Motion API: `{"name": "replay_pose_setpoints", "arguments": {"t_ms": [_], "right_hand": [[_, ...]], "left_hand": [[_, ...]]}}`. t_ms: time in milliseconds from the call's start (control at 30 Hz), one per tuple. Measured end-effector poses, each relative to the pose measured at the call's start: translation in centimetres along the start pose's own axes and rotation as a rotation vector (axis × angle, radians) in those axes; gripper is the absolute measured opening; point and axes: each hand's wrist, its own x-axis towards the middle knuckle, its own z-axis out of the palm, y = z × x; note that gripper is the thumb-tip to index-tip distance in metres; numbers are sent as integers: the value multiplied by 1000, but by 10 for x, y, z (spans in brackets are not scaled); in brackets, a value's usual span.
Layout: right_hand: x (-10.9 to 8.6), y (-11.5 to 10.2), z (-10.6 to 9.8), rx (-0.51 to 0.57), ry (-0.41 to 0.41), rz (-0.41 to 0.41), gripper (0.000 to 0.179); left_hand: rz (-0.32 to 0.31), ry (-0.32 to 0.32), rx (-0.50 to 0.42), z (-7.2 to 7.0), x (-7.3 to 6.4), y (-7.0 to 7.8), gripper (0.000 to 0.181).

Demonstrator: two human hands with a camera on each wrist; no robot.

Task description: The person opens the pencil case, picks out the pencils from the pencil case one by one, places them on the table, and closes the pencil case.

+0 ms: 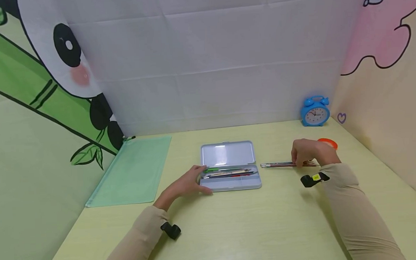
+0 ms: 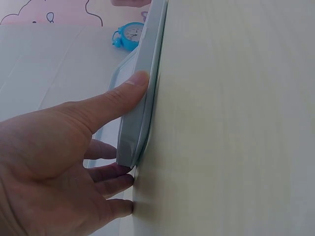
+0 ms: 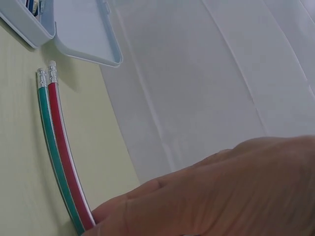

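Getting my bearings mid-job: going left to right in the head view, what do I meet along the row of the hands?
Mint-green sheet, left hand, open pencil case, loose pencils, right hand.

beige sleeves point(image 1: 360, 216), 2 black wrist cameras point(image 1: 171, 230)

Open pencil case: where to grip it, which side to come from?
I'd take the pencil case from the left, by the short end of its lower tray, thumb on the front wall. The lid lies open and might swing; two pencils point at the right end. The left hand is well placed.
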Motion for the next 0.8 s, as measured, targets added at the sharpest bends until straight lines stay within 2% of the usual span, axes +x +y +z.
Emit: {"name": "replay_pose_setpoints", "arguments": {"t_ms": [333,800], "right_hand": [[11,-5,5,-74,-1,13,15],[10,-9,13,-100,3,6,16]], "left_hand": [[-5,1,-14,0,0,1,104],[-8,1,-6,0,-1,1,104]]}}
